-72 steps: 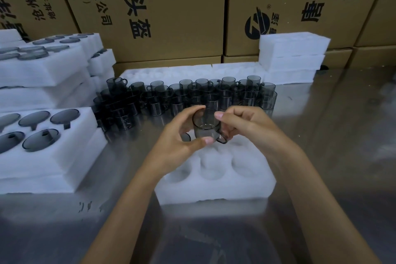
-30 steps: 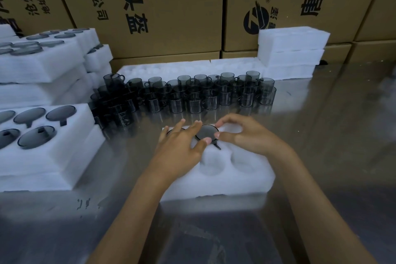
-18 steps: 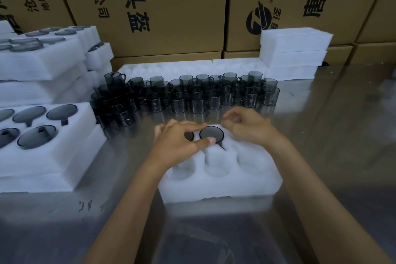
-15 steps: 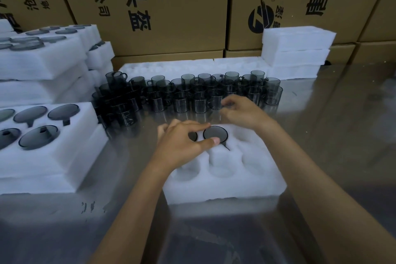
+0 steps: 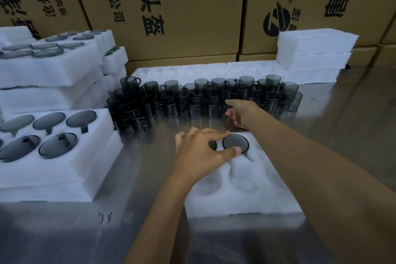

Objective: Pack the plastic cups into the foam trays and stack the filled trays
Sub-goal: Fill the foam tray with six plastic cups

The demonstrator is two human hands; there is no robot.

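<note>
My left grip (image 5: 203, 150) rests relaxed on the white foam tray (image 5: 242, 197) beside a seated smoky-grey plastic cup (image 5: 235, 143). My right grip (image 5: 243, 112), wide, reaches for the loose grey cups (image 5: 205, 100); next I must pinch one

Cup seated; right hand away to loose stock.

Smoked cup (image 5: 235, 143), earlier held in both hands above the foam tray (image 5: 246, 195), now sits in a rear pocket. Right hand (image 5: 242, 111) has left it and reaches the loose cups (image 5: 205, 98). Left hand (image 5: 201, 152) has come down onto the tray, thumb at cup rim.
</note>
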